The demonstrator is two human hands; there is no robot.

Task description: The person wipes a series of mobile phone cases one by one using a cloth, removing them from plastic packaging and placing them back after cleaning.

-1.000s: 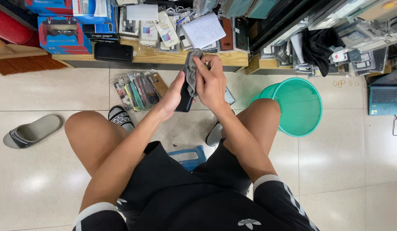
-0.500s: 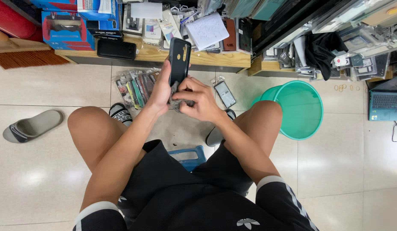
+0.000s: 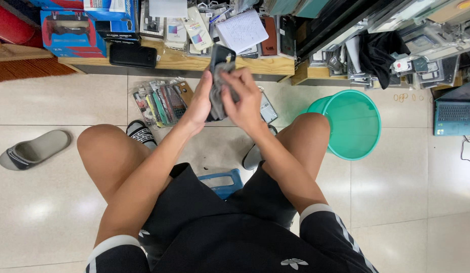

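I sit on a low blue stool (image 3: 222, 181) with both hands raised in front of my knees. My left hand (image 3: 201, 101) grips a black phone (image 3: 220, 54) from the left, upright, its top sticking out above my fingers. My right hand (image 3: 243, 97) presses a grey cloth (image 3: 218, 88) against the phone's face. The lower part of the phone is hidden by the cloth and my fingers.
A green plastic bin (image 3: 354, 123) stands by my right knee. Packaged phone accessories (image 3: 159, 100) lie on the tiled floor ahead. A low wooden shelf (image 3: 194, 61) holds boxes, cases and a notebook. A grey sandal (image 3: 33, 149) lies at left, a laptop (image 3: 452, 117) at right.
Half a second ago the phone stood bare and upright in my hands; now the grey cloth covers its face again under my right hand.
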